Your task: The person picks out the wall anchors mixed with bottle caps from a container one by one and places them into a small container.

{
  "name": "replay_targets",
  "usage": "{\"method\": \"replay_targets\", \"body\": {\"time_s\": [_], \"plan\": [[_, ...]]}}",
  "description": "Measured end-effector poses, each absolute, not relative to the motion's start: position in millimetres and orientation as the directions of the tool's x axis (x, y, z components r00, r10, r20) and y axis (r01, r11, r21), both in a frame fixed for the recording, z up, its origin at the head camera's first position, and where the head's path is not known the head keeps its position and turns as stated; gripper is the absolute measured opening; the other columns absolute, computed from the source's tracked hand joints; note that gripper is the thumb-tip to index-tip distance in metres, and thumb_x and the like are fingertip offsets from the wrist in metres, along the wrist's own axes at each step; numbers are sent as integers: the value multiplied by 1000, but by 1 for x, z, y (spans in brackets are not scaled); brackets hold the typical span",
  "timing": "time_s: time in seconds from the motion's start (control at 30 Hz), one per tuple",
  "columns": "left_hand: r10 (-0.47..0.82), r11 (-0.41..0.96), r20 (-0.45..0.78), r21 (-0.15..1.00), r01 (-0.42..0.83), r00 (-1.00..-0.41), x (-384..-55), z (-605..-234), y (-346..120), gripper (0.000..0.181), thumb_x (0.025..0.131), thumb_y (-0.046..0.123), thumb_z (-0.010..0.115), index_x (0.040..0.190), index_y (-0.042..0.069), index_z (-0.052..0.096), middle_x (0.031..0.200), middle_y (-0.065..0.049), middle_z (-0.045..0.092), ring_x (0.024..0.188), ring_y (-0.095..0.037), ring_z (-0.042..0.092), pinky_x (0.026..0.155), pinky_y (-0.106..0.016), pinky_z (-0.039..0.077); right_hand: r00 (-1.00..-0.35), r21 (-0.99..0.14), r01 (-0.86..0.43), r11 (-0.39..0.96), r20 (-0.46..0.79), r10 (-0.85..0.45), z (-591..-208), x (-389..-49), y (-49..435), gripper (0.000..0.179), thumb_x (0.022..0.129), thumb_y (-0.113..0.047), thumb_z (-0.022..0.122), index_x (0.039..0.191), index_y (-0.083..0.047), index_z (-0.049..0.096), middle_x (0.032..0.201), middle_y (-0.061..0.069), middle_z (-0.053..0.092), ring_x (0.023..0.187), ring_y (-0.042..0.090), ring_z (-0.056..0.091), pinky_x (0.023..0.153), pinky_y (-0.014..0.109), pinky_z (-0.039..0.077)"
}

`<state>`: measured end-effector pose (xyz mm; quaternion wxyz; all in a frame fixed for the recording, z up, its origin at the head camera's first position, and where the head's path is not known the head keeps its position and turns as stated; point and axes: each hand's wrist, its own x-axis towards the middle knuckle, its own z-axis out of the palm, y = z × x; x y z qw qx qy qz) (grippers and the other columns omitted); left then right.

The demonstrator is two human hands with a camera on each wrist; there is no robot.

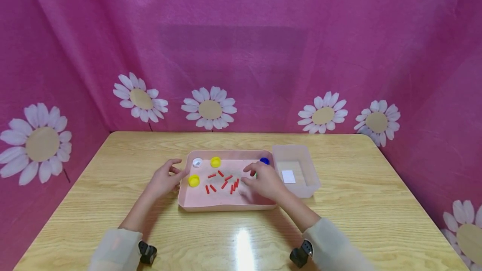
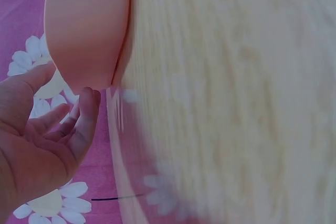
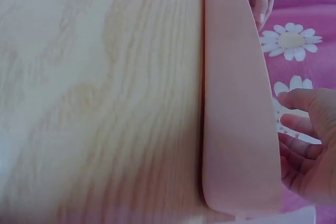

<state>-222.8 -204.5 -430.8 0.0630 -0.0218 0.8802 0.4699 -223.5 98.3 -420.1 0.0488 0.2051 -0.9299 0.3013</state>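
A shallow pink tray (image 1: pixel 226 207) holds several short red sticks (image 1: pixel 224 185), a yellow cap (image 1: pixel 193 180), another yellow cap (image 1: pixel 215 162), a white cap (image 1: pixel 197 162) and a blue cap (image 1: pixel 265 161). Beneath the right hand, a bit of something green shows, mostly hidden. At the tray's left side my left hand (image 1: pixel 164 180) has its thumb by the rim and its fingers loosely bent; the left wrist view shows fingertips against the tray's end. My right hand (image 1: pixel 266 182) hovers over the tray's right part, fingers spread, nothing visible between them.
A translucent box (image 1: pixel 314 179) stands against the tray's right side, with a white square (image 1: pixel 288 176) in it. The wooden table (image 1: pixel 357 204) extends around them. A pink curtain (image 1: pixel 241 53) with printed daisies rises behind its far edge.
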Motion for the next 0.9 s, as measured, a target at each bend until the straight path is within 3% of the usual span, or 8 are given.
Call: {"method": "replay_targets", "body": {"time_s": [0.47, 0.9], "plan": [[20, 542, -176, 829, -137, -984, -223, -438, -203, 54, 90, 19, 61, 136, 2, 39, 106, -20, 55, 74, -18, 58, 60, -29, 54, -936, -573, -312, 758, 50, -348, -438, -225, 85, 26, 80, -21, 72, 101, -7, 67, 71, 0, 59, 61, 10, 48, 55, 21, 40], [23, 545, -184, 827, -142, -983, -222, -438, -198, 48, 92, 16, 58, 135, 2, 43, 107, -21, 56, 75, -18, 60, 61, -30, 55, -951, -576, -208, 791, -71, -302, -448, -231, 82, 32, 79, -27, 73, 108, -13, 66, 90, 0, 66, 76, 13, 52, 71, 28, 46]]}}
